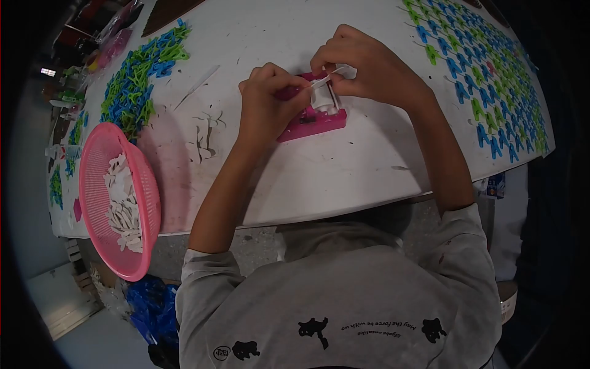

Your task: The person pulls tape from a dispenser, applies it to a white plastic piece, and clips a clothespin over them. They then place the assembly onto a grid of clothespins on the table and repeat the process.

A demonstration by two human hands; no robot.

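Between my two hands, a thin white strip (322,80) is stretched at a slant, its material looking like paper or soft tape. My left hand (270,101) is closed in a pinch on its lower end. The fingers of my right hand (369,69) are closed on the other end, where a loose white flap shows. Just below the strip lies a bright pink plastic holder (313,127) with a white roll or pad (321,98) in it. My left hand hides part of the holder's left side.
Blue and green plastic clips (132,83) are heaped at the left; more clips (485,86) lie in rows at the right. A pink basket (147,203) of white pieces sits at the table's left front edge. A slim pointed tool (198,87) and dark scraps (206,135) lie left of my hands.
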